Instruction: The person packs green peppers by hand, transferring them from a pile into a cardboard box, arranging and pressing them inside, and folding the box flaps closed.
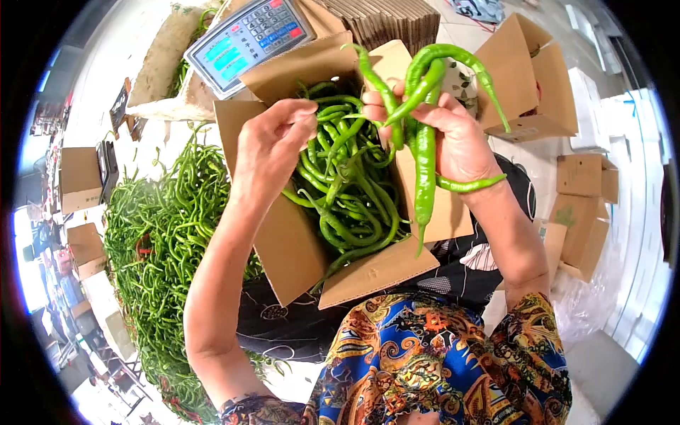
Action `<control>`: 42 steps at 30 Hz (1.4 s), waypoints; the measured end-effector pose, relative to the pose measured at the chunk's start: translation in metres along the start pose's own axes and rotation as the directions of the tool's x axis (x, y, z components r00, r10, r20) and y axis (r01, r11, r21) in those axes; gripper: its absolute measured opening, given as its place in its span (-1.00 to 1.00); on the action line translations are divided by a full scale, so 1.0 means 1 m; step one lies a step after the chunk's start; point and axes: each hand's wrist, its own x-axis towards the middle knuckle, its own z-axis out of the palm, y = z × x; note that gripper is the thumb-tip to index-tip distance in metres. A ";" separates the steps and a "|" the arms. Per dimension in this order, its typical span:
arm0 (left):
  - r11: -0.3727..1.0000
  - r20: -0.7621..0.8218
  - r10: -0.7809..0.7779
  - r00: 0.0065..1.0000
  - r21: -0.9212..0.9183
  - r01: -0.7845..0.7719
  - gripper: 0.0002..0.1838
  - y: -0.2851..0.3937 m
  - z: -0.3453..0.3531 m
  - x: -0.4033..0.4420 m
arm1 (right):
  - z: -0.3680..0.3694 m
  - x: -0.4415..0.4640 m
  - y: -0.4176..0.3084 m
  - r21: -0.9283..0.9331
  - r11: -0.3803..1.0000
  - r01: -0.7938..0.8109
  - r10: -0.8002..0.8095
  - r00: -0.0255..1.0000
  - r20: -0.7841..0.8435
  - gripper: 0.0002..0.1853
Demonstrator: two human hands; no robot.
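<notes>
My right hand (457,138) is closed round several long green chili peppers (425,166), which stick out above and below the fingers. It is raised over the right side of an open cardboard box (290,244). More green chili peppers (347,177) lie tangled inside the box. My left hand (276,138) is over the box's left side, its fingertips pinched together. A pepper (340,100) runs close by those fingertips, but whether they grip it is unclear.
A large heap of green peppers (170,241) spreads on the left. Behind the box stand a digital scale (244,42) and a stack of flattened cardboard (382,21). Other cardboard boxes (556,85) are on the right, with clear plastic wrap (584,301) below them.
</notes>
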 end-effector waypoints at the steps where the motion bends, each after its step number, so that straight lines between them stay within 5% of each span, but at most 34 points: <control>1: 1.000 -0.037 -0.012 0.999 -0.027 0.011 -0.62 -0.001 -0.006 -0.009 | 0.006 0.002 0.001 -0.158 0.987 -0.013 0.009 1.000 -0.021 -0.73; 2: 0.996 -0.068 -0.047 0.997 -0.082 0.041 -0.63 0.000 -0.012 -0.020 | 0.011 0.003 0.004 -0.637 0.767 0.077 -0.088 0.996 0.014 -0.74; 3: 0.988 -0.093 -0.082 0.992 -0.138 0.068 -0.64 0.000 -0.016 -0.030 | 0.015 0.002 0.006 -0.935 0.327 0.140 -0.160 0.983 0.091 -0.74; 5: 0.979 -0.113 -0.139 0.984 -0.164 0.120 -0.66 -0.007 -0.026 -0.045 | 0.008 0.007 0.019 -0.981 -0.122 0.149 -0.260 0.949 0.176 -0.76; 7: 0.965 -0.125 -0.179 0.976 -0.216 0.150 -0.66 -0.019 -0.032 -0.056 | 0.008 0.010 0.010 -1.000 -0.013 0.009 -0.111 0.994 0.011 -0.72; 10: 0.942 -0.127 -0.192 0.973 -0.301 0.147 -0.66 -0.039 -0.035 -0.066 | 0.017 0.014 0.010 -0.958 0.279 -0.060 -0.120 0.988 -0.097 -0.69; 13: 0.922 -0.124 -0.201 0.972 -0.360 0.145 -0.65 -0.034 -0.038 -0.069 | 0.032 0.026 0.007 -0.852 0.523 -0.025 -0.024 0.999 -0.044 -0.69; 15: 0.944 -0.216 -0.163 0.963 -0.319 0.088 -0.65 -0.029 -0.036 -0.066 | 0.050 0.040 0.008 -0.768 0.634 -0.089 0.021 0.995 -0.097 -0.49; 17: 0.958 -0.276 -0.134 0.952 -0.282 0.053 -0.63 -0.028 -0.038 -0.065 | 0.046 0.069 0.016 -0.941 0.315 -0.128 -0.031 0.989 -0.144 -0.31; 18: 0.962 -0.290 -0.125 0.949 -0.270 0.044 -0.62 -0.028 -0.041 -0.065 | 0.035 0.068 0.017 -0.891 0.444 -0.092 0.015 0.995 -0.096 -0.17; 19: 0.965 -0.307 -0.115 0.945 -0.261 0.032 -0.60 -0.029 -0.045 -0.066 | 0.026 0.071 0.021 -0.879 0.459 -0.128 0.002 0.990 -0.144 -0.20; 23: 0.972 -0.323 -0.075 0.943 -0.237 -0.004 -0.48 -0.040 -0.054 -0.074 | -0.015 0.059 -0.002 -0.997 -0.001 0.080 -0.196 0.978 0.079 -0.51; 25: 0.993 -0.403 -0.041 0.914 -0.115 -0.006 -0.38 -0.058 -0.052 -0.071 | -0.011 0.044 -0.013 -0.976 -0.184 -0.112 -0.089 0.991 -0.097 -0.63; 26: 0.999 -0.441 -0.019 0.897 -0.051 -0.004 -0.33 -0.065 -0.051 -0.070 | -0.024 0.039 -0.006 -0.973 -0.220 -0.069 -0.062 0.996 -0.057 -0.65; 28: 0.965 -0.338 -0.124 0.933 -0.258 0.034 -0.22 -0.071 -0.045 -0.068 | -0.038 0.029 0.014 -0.952 -0.299 0.063 0.003 0.998 0.065 -0.71; 29: 0.932 -0.279 -0.154 0.948 -0.359 0.046 -0.21 -0.076 -0.041 -0.066 | -0.040 0.024 0.031 -0.966 -0.259 0.002 0.053 0.999 -0.012 -0.76; 31: 0.931 -0.172 -0.171 0.970 -0.351 0.102 -0.44 -0.081 -0.033 -0.063 | -0.042 0.015 0.058 -0.993 -0.044 0.114 0.426 0.901 0.084 -0.82; 33: 0.895 -0.055 -0.354 0.934 -0.309 0.321 -0.57 -0.093 -0.033 -0.065 | -0.023 0.000 0.054 -0.919 -0.281 0.275 0.471 0.874 0.117 -0.82; 37: 0.804 -0.032 -0.350 0.936 -0.523 0.282 -0.72 -0.081 -0.032 -0.072 | -0.014 0.019 0.025 -0.898 -0.328 0.293 0.281 0.938 0.203 -0.86; 39: 0.830 -0.044 -0.340 0.939 -0.484 0.277 -0.73 -0.082 -0.029 -0.071 | -0.011 0.049 0.026 -0.995 -0.078 0.069 0.006 0.998 0.069 -0.81; 42: 0.902 -0.074 -0.320 0.944 -0.328 0.280 -0.69 -0.089 -0.031 -0.067 | -0.021 0.095 0.043 -0.996 0.061 -0.069 0.008 0.998 -0.069 -0.60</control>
